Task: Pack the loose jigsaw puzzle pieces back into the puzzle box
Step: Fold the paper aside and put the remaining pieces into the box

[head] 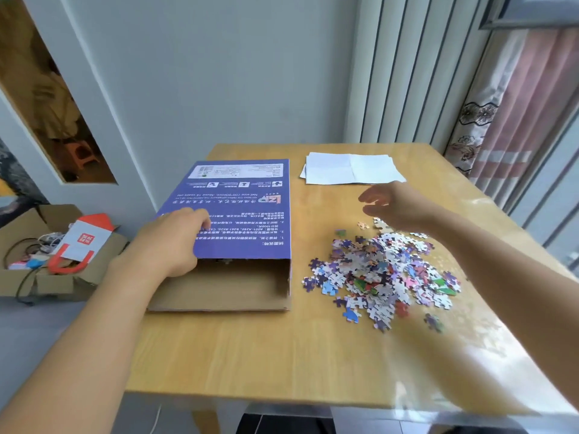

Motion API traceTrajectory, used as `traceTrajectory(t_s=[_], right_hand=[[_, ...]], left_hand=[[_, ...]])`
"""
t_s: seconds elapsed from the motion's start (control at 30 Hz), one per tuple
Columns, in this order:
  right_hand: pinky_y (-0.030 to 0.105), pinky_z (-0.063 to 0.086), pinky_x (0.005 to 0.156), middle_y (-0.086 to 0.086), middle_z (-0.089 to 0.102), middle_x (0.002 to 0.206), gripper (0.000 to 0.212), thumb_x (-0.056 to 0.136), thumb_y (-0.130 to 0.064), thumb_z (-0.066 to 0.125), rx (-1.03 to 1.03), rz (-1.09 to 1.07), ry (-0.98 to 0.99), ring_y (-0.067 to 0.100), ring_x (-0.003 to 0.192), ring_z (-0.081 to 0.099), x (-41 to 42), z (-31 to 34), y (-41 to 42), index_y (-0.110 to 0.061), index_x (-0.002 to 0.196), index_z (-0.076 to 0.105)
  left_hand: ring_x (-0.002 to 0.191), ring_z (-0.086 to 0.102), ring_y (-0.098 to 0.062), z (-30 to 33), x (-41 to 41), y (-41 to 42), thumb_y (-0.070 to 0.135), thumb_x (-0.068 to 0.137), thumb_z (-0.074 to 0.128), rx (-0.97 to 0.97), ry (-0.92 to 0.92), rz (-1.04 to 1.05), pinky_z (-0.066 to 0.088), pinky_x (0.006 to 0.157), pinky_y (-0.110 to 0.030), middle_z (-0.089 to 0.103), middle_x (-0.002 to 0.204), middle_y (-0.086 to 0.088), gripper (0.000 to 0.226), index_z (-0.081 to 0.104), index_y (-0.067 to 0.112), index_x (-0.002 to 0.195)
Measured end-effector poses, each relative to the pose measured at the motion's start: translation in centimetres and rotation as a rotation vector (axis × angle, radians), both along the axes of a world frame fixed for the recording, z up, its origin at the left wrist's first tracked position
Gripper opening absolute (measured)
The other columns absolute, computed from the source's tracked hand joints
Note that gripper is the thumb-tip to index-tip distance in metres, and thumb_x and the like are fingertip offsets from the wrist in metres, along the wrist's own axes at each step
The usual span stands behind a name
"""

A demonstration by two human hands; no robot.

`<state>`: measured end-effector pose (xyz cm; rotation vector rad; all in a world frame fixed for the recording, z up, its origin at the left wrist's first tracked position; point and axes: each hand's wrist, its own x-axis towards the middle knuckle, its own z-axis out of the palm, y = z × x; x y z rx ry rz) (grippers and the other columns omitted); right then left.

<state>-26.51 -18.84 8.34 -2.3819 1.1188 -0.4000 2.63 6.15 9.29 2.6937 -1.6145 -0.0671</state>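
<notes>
left hand [170,242] gripping the purple lid [238,211] of the puzzle box [219,288], fingertips hidden beneath, right hand [396,203] blurred, fingers loosely spread, empty, above puzzle pieces [380,274]

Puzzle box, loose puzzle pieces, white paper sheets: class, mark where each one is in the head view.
puzzle box [241,211]: head view, purple printed top panel.
loose puzzle pieces [380,274]: head view, middle of the heap.
white paper sheets [352,168]: head view, centre fold.
</notes>
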Motion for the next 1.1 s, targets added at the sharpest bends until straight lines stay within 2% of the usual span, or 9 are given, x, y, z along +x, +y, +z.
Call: traceTrajectory(t_s=[0.17, 0.27, 0.33, 0.43, 0.57, 0.73, 0.83, 0.93, 1.1], right_hand=[[0.033, 0.043, 0.094, 0.012, 0.055, 0.143, 0.04, 0.1, -0.029, 0.057, -0.064, -0.176, 0.04, 0.032, 0.119, 0.057, -2.1, -3.4, -3.8, -0.015, 0.137, 0.057], [0.051, 0.033, 0.115, 0.012, 0.038, 0.157, 0.056, 0.099, -0.05, 0.048, -0.053, -0.347, 0.144, 0.036, 0.142, 0.036, -4.7, -4.9, -6.6, -0.022, 0.148, 0.044], [0.06, 0.022, 0.118, 0.01, 0.028, 0.162, 0.071, 0.094, -0.07, 0.037, 0.021, -0.497, 0.222, 0.037, 0.147, 0.025, -6.7, -6.0, -7.7, -0.028, 0.152, 0.036], [0.054, 0.024, 0.115, 0.016, 0.042, 0.152, 0.087, 0.084, -0.087, 0.025, 0.035, -0.458, 0.276, 0.039, 0.14, 0.034, -7.9, -6.8, -7.5, -0.026, 0.141, 0.049], [0.043, 0.041, 0.107, 0.003, 0.055, 0.138, 0.09, 0.079, -0.088, 0.037, 0.076, -0.094, 0.125, 0.023, 0.127, 0.05, -7.1, -5.8, -4.9, -0.021, 0.135, 0.057], [0.028, 0.028, 0.114, -0.012, 0.031, 0.16, 0.092, 0.082, -0.065, 0.068, 0.295, 0.168, 0.18, 0.01, 0.144, 0.034, -7.0, -2.9, -1.6, -0.03, 0.157, 0.027], [0.036, 0.022, 0.122, -0.01, 0.016, 0.166, 0.121, 0.07, -0.057, 0.083, 0.348, 0.233, 0.325, 0.013, 0.151, 0.02, -6.8, -1.0, -0.3, -0.035, 0.16, 0.005], [0.053, 0.021, 0.122, -0.009, 0.006, 0.167, 0.148, 0.052, -0.067, 0.088, 0.207, 0.261, 0.516, 0.02, 0.154, 0.008, -5.5, -1.4, 1.4, -0.041, 0.156, -0.014], [0.062, 0.034, 0.112, -0.003, 0.022, 0.157, 0.144, 0.046, -0.075, 0.085, 0.096, 0.291, 0.655, 0.028, 0.148, 0.017, -3.9, -1.9, 2.7, -0.041, 0.156, -0.003]], left_hand=[[0.121, 0.048, -0.009, 1.4, -3.2, -1.6, 0.014, 0.074, 0.075, -0.017, 0.176, -0.149, 0.044, 0.099, -0.03, 0.046, 0.124, 0.013, 0.071, 0.045, 0.037, 0.134], [0.122, 0.048, 0.006, 2.9, -8.6, -4.5, 0.036, 0.077, 0.082, -0.245, 0.49, -0.391, 0.042, 0.103, -0.023, 0.05, 0.129, 0.023, 0.061, 0.052, 0.041, 0.13], [0.133, 0.042, 0.001, 1.9, -12.3, -7.6, 0.056, 0.08, 0.073, -0.282, 0.628, -0.432, 0.039, 0.108, -0.027, 0.045, 0.142, 0.02, 0.065, 0.049, 0.039, 0.137], [0.151, 0.015, -0.019, -2.1, -16.0, -12.3, 0.076, 0.085, 0.048, -0.094, 0.537, -0.296, 0.021, 0.121, -0.038, 0.015, 0.165, 0.005, 0.092, 0.02, 0.025, 0.157], [0.153, -0.009, -0.034, -6.7, -18.3, -15.2, 0.092, 0.078, 0.022, 0.052, 0.384, -0.06, 0.001, 0.122, -0.049, -0.009, 0.166, -0.013, 0.112, -0.007, 0.02, 0.159], [0.154, -0.002, -0.017, -8.1, -19.3, -15.6, 0.066, 0.099, 0.026, -0.112, 0.439, -0.258, 0.005, 0.126, -0.04, -0.003, 0.168, 0.001, 0.081, -0.003, 0.021, 0.16], [0.151, 0.015, -0.01, -8.6, -19.2, -16.0, 0.041, 0.102, 0.038, -0.196, 0.65, -0.306, 0.019, 0.124, -0.04, 0.013, 0.166, 0.009, 0.065, 0.009, 0.028, 0.159], [0.14, 0.037, -0.009, -8.8, -19.3, -16.4, 0.029, 0.102, 0.041, -0.374, 0.857, -0.25, 0.033, 0.116, -0.037, 0.038, 0.156, 0.008, 0.054, 0.027, 0.031, 0.154], [0.126, 0.047, -0.007, -8.5, -19.6, -16.6, 0.024, 0.101, 0.046, -0.63, 0.99, -0.129, 0.039, 0.1, -0.025, 0.049, 0.141, 0.01, 0.041, 0.044, 0.026, 0.142]])
